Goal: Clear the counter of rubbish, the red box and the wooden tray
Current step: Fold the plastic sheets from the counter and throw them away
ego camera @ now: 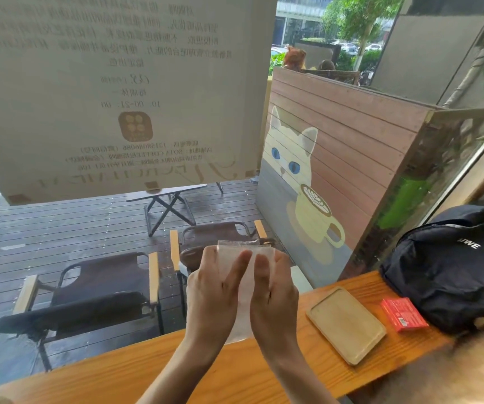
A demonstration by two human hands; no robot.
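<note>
A clear plastic bag (245,275) is held up above the wooden counter (235,371), between both hands. My left hand (213,293) and my right hand (274,295) pinch it from either side, fingers against its front. To the right, the empty wooden tray (345,323) lies flat on the counter. Beyond it the red box (404,313) rests beside a backpack. Both sit apart from my hands.
A black backpack (450,266) sits at the counter's right end, touching the red box. The window glass with a large paper notice (112,91) stands right behind the counter. Outside are folding chairs (95,290) and a painted cat panel (331,182).
</note>
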